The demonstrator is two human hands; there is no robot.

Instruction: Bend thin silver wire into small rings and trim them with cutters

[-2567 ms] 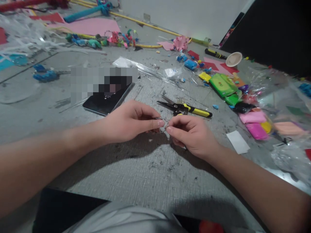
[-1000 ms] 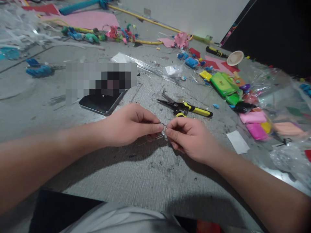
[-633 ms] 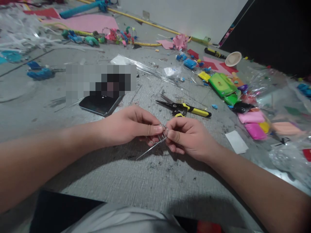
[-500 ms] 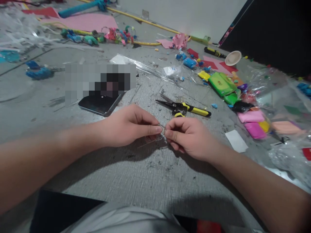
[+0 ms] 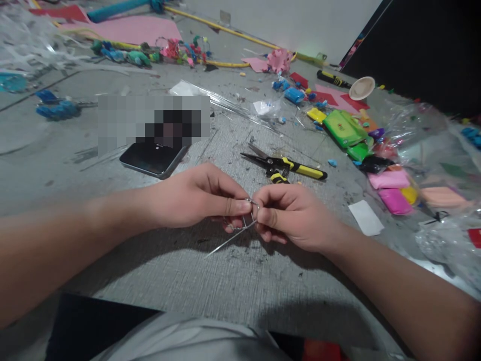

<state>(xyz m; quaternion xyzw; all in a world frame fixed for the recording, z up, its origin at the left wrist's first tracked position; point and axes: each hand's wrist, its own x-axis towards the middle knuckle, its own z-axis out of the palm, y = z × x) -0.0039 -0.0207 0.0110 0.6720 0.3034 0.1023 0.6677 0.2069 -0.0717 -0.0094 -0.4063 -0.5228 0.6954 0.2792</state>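
Between my two hands is a thin silvery wire (image 5: 245, 226), bent into a small loop with a straight end pointing down and left. My left hand (image 5: 203, 198) pinches the loop's left side between thumb and forefinger, with the other fingers curled underneath. On the loop's right side, my right hand (image 5: 295, 213) is closed in a pinch, its fingertips almost touching the left ones. Just beyond the hands lies a pair of pliers (image 5: 287, 165) with yellow and black handles, jaws apart. A dark phone (image 5: 150, 158) lies beyond my left wrist, partly blurred out.
Long straight wires (image 5: 240, 111) lie across the floor past the pliers. To the right are colourful clay packets (image 5: 343, 128), a white paper piece (image 5: 366, 218) and clear plastic bags (image 5: 424, 130). A blue clay-covered piece (image 5: 58, 108) lies left; pink paper (image 5: 131, 30) is at the back.
The wire's straight end has swung lower and the loop now shows more openly between my fingertips. My right thumb has shifted slightly downward. Both hands keep their pinch.
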